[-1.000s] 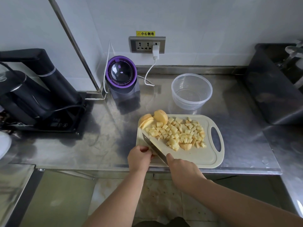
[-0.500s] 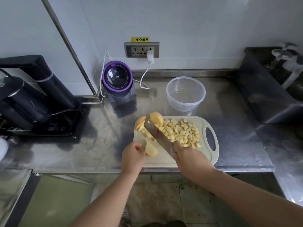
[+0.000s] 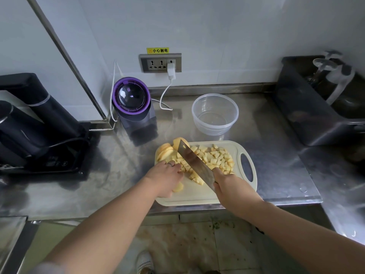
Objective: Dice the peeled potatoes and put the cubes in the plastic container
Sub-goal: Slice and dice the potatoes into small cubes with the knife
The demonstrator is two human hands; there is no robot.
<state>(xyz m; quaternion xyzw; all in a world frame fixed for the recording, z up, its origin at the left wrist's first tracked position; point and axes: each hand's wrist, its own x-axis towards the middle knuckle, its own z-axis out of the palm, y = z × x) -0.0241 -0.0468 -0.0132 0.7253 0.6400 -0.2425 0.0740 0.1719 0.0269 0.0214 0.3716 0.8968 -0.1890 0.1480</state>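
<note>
A cream cutting board (image 3: 197, 196) lies at the counter's front edge with a pile of potato cubes (image 3: 215, 158) on its middle. Sliced potato pieces (image 3: 165, 150) lean at its far left corner. My right hand (image 3: 229, 183) grips the handle of a cleaver (image 3: 194, 163), whose blade slants up over the cubes. My left hand (image 3: 166, 176) rests on the board's left side, fingers curled over a potato slice (image 3: 178, 187) that peeks out beneath it. The clear plastic container (image 3: 215, 113) stands empty just behind the board.
A purple-topped appliance (image 3: 131, 101) stands behind the board's left, its white cable (image 3: 166, 95) plugged into the wall socket (image 3: 160, 63). A black machine (image 3: 35, 123) fills the counter's left. A dark sink basin (image 3: 316, 103) lies at the right.
The cleaver has lifted from the board's front left and swung right over the cubes. My left hand moved further onto the board, covering the potato slice.
</note>
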